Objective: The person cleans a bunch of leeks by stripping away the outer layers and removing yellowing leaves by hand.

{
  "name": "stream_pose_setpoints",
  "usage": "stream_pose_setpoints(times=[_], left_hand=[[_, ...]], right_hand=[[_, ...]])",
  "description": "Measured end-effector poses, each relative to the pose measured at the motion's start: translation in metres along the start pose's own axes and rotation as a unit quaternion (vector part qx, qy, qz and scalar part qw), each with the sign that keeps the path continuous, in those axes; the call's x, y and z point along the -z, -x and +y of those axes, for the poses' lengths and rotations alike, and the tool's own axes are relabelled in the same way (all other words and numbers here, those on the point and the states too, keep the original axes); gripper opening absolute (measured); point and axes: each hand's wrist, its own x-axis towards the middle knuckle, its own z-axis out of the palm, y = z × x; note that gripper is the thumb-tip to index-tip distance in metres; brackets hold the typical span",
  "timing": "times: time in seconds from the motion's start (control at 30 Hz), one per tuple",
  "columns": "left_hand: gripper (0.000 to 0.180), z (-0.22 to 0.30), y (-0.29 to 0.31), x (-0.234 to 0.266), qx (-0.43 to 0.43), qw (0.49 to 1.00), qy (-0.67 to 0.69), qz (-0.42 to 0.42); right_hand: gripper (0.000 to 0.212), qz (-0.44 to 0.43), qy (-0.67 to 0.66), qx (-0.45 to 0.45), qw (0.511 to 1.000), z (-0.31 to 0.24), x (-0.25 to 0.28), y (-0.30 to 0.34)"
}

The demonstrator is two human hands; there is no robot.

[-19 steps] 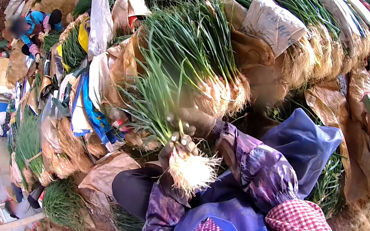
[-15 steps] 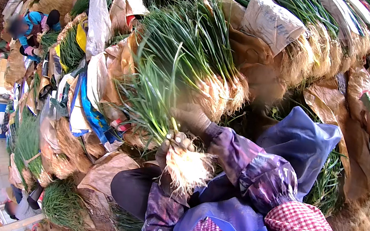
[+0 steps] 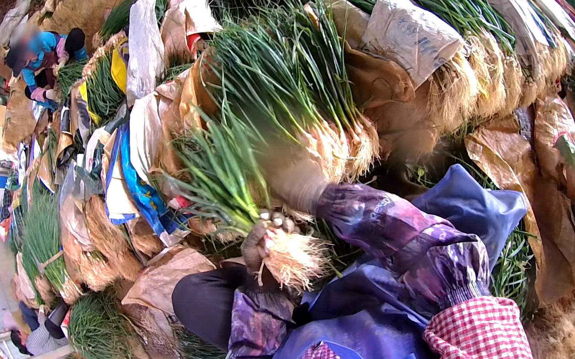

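My left hand (image 3: 258, 242), in a dirty glove, is closed round a bunch of green onions (image 3: 225, 182) just above their pale roots. The roots point right and the green leaves fan out to the upper left. My right hand (image 3: 296, 181) is above the bunch, over the stems, and so smeared by motion that its fingers do not show. Just beyond it lies a larger pile of green onions (image 3: 287, 72), roots toward me.
A blue apron (image 3: 362, 323) covers my lap. Brown paper wrapping (image 3: 522, 159) and root-covered heaps (image 3: 560, 335) lie to the right. Wrapped onion bundles (image 3: 416, 37) line the far side. At the left, a person in blue (image 3: 44, 56) sits among sacks.
The held bunch has tilted, its leaves swinging lower toward the left. My right hand remains near the stems, more blurred. The view has shifted slightly.
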Motion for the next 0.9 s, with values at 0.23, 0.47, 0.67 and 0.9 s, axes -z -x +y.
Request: stream_pose_setpoints(times=[0.23,0.47,0.67,0.9], left_hand=[[0.024,0.017,0.005,-0.026,-0.069,0.992,0.093,-0.058],[0.025,-0.004,-0.009,-0.028,0.102,0.993,0.061,0.027],[0.039,-0.004,-0.003,0.022,0.011,0.989,-0.092,0.117],[0.026,-0.006,-0.003,0.031,0.025,0.965,-0.156,0.212]], right_hand=[[0.018,-0.116,0.006,-0.116,0.986,0.037,-0.085,-0.008],[0.022,0.202,-0.064,-0.202,0.956,0.088,0.007,-0.064],[0.027,0.209,-0.68,-0.053,0.701,0.072,0.01,-0.053],[0.039,0.177,-0.503,-0.056,0.844,-0.011,-0.028,0.007]])
